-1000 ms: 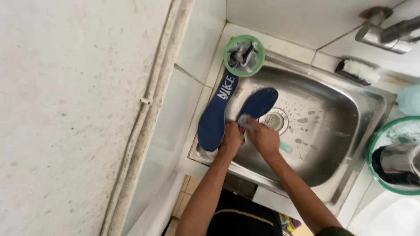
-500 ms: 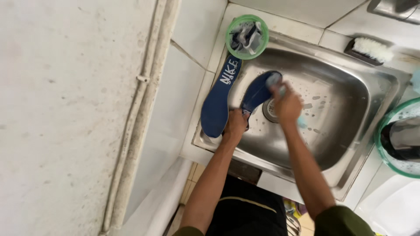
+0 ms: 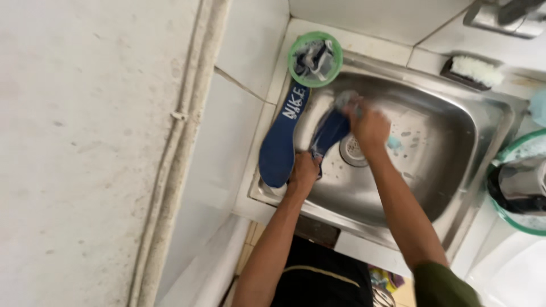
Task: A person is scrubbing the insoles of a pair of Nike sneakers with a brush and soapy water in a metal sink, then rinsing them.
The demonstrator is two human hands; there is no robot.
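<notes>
Over the steel sink [image 3: 455, 142], both hands were on one dark blue insole [image 3: 330, 132]. That insole lay inside the basin, its long axis running diagonally from the near-left rim up toward the far side, tilted rather than flat. Left hand [image 3: 303, 173] was clamped on the lower end, next to the near-left corner of the sink. Right hand [image 3: 369, 126] was closed over the upper end, holding something pale and blurred against it; could not tell if that was a brush, sponge or cloth. So the insole spanned the gap between the hands: left hand at the near end, right hand at the far end, both in contact.

Second dark blue insole [image 3: 280, 146], with white lettering, lay propped along the left rim of the sink, roughly parallel to the held one and just beside the left hand, apparently not touching it. Its far tip reached the small green basket [image 3: 296, 51], which sat at the far-left corner and held some pale, crumpled items.

Drain [image 3: 351, 152] sat just below the right hand, between the two forearms. White scrubbing brush [image 3: 475, 70] rested on the far counter ledge, well apart from both hands. Green-rimmed bowl [image 3: 500, 210] stood off the right edge of the sink, also well apart.
</notes>
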